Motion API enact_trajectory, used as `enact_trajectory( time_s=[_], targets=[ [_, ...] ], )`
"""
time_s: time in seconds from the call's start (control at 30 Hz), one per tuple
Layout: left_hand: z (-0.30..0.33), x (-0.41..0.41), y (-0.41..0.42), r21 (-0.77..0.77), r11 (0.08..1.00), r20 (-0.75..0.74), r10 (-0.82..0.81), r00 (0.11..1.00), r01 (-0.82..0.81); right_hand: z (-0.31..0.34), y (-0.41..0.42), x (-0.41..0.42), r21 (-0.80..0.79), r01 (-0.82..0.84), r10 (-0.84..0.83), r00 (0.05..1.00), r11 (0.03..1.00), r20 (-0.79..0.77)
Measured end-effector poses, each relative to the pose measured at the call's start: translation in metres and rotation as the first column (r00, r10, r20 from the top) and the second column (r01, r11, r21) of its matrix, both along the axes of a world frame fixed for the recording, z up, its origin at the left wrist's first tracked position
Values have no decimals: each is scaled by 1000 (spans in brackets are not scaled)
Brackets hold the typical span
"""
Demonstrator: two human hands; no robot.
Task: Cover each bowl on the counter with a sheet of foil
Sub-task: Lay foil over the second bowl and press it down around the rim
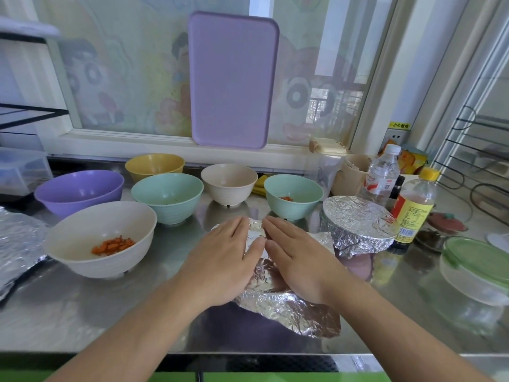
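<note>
While both hands' fingers lie flat, unclenched on the foil sheet [289, 307], a foil-covered bowl [358, 227] crowds its right edge.

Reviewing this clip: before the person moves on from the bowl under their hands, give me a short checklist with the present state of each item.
1. Both hands on the job: left hand and right hand lie flat on the foil sheet. Ok.
2. Bowl under that sheet fully covered: hidden by hands and foil. Cannot tell.
3. Sheet edges tucked down: near edge flares loose over the counter. Not ok.
4. One bowl finished: the foil-covered bowl at right is wrapped over rim and sides. Ok.
5. More foil ready: spare foil lies at far left. Ok.
6. Remaining bowls covered: the white bowl with carrot pieces and five others behind are open. Not ok.
</note>
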State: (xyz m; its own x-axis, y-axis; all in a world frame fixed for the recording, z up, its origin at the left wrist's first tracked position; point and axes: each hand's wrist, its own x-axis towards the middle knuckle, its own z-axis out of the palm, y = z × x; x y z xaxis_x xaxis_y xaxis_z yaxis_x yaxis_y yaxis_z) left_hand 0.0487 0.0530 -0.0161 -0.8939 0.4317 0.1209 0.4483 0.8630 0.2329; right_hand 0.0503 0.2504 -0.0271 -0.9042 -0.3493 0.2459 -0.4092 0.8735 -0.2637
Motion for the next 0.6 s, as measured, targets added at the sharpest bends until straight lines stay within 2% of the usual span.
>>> enact_trajectory(
  time_s=[0.03,0.13,0.27,0.4,0.47,0.53,0.6],
  targets=[
    [1,-2,0,-42,999,-12,-27,1000,27,2,-1,3,-30,28,-28,999,999,21],
    [4,-7,-5,54,999,31,-4,1000,2,5,-9,10,-6,69,-68,997,998,21],
    [0,5,1,122,992,-104,-11,995,24,12,-13,6,203,55,-45,998,978,-50],
    [-7,22,3,-30,1000,-96,1,995,-4,13,-16,-12,259,-59,73,996,964,-48],
    [-4,25,0,-14,1000,-37,16,999,-17,7,-13,-16,305,-120,137,990,945,-35],
    [3,28,-2,-16,1000,18,8,1000,-8,7,-7,-17,339,-136,147,989,931,-6],
    [5,30,-2,-106,994,30,-5,1000,8,6,-4,-17,334,-141,144,989,932,17]
  ],
)
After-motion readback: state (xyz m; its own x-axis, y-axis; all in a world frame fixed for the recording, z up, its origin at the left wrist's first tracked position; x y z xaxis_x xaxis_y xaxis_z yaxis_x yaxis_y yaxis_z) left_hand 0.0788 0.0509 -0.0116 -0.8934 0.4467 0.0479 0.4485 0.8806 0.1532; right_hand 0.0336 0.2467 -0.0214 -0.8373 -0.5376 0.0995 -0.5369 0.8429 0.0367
